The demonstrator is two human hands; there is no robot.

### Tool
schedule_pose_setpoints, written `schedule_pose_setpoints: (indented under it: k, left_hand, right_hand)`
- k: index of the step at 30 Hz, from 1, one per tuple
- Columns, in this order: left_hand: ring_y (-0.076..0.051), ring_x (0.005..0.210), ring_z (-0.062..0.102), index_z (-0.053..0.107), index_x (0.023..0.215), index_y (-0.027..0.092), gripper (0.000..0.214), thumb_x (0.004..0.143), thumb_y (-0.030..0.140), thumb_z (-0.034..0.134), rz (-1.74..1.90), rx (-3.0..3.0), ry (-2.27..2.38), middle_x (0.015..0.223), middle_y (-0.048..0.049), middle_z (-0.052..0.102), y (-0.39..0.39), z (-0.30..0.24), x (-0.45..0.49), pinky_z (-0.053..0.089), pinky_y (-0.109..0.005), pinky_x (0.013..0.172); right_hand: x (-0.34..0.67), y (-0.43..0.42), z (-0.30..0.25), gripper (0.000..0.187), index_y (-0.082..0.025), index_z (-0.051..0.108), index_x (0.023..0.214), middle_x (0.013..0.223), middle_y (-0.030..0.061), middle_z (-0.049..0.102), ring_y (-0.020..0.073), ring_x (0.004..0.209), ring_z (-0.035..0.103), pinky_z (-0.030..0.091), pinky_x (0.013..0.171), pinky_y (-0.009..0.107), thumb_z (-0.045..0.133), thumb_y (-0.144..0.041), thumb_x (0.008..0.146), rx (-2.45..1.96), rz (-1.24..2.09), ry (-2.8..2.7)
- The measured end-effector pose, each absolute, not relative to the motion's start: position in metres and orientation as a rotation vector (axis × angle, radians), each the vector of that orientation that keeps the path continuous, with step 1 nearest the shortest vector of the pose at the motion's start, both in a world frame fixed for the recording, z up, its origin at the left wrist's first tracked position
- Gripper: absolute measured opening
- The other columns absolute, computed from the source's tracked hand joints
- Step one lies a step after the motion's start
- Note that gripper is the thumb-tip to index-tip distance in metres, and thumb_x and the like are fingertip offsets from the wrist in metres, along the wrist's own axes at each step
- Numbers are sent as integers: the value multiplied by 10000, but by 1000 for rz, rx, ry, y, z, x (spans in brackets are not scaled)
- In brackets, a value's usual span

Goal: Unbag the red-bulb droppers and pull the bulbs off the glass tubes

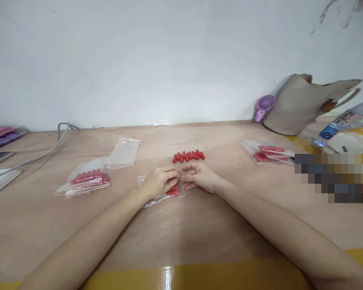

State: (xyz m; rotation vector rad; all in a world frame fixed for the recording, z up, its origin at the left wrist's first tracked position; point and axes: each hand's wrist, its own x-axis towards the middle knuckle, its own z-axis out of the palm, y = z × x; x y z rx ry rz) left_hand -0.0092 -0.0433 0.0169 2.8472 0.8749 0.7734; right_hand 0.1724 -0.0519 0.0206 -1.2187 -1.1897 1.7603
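My left hand (161, 180) and my right hand (199, 176) meet at the middle of the table, both pinched on a clear plastic bag (157, 198) that holds red-capped droppers. The fingers of both hands are curled at the bag's mouth. Just beyond my hands lies a row of several loose droppers (188, 154) with red bulbs, their clear tubes pointing toward the wall.
Filled bags of red droppers lie at the left (85, 181) and at the right (268, 152). An empty clear bag (124, 152) lies beside the left pile. A beige handbag (302, 104), a purple hand fan (263, 106) and a water bottle (347, 121) stand at the right; a grey cable (45, 155) runs at the left.
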Motion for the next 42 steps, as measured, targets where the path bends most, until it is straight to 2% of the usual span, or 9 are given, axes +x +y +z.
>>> schedule_pose_setpoints:
  k: [4,7,13,20,26,33,37,42]
  left_hand:
    - [-138,821,604,614,843,171,183,855,166,431,717,2912,856,898,-44,641,-44,18,-9,479,-239,726]
    - [-146,830,596,595,864,169,205,872,161,390,642,2961,866,919,-53,630,-45,20,-8,473,-249,726]
    - [-145,820,588,559,882,158,204,879,136,357,600,2968,915,923,-59,616,-45,22,-8,468,-243,700]
    - [-151,871,571,570,903,186,203,896,165,368,310,3226,840,967,-33,610,-42,29,-10,448,-257,723]
    - [-148,840,552,585,881,185,273,922,195,316,385,3287,796,898,-40,617,-42,29,-9,420,-237,666]
    - [-142,750,549,587,852,178,309,930,210,290,361,3295,679,810,-38,612,-39,30,-9,413,-237,628]
    - [-142,782,572,576,911,175,314,931,192,263,376,3338,708,880,-40,622,-39,33,-14,426,-240,646]
    - [-150,898,588,570,939,174,321,919,137,252,533,3359,760,1037,-59,611,-39,48,-22,446,-251,731]
  right_hand:
    - [168,-52,23,447,-114,465,1022,570,-56,557,117,496,597,547,526,257,609,17,620,-1315,1706,-1197]
    - [165,-52,26,459,-111,455,1044,549,-58,547,122,482,586,538,501,260,570,36,624,-1368,1681,-1191]
    - [163,-53,30,384,-109,473,1012,556,-37,570,128,487,589,528,509,267,590,7,665,-1350,1695,-1203]
    - [160,-52,26,344,-154,467,900,541,-67,529,95,470,550,488,485,222,597,24,636,-1372,1617,-1192]
    - [158,-50,12,276,-173,462,840,535,-73,509,69,439,479,385,433,177,607,-43,644,-1358,1393,-1395]
    - [159,-41,0,276,-184,505,819,553,-73,509,72,476,473,375,462,180,643,-93,598,-1372,1268,-1419]
    - [163,-39,2,177,-176,531,723,532,-66,502,64,465,460,371,448,172,658,-128,609,-1358,1245,-1481]
    - [168,-42,10,86,-164,591,680,525,-40,542,72,427,497,422,432,189,562,-83,677,-1345,1362,-1561]
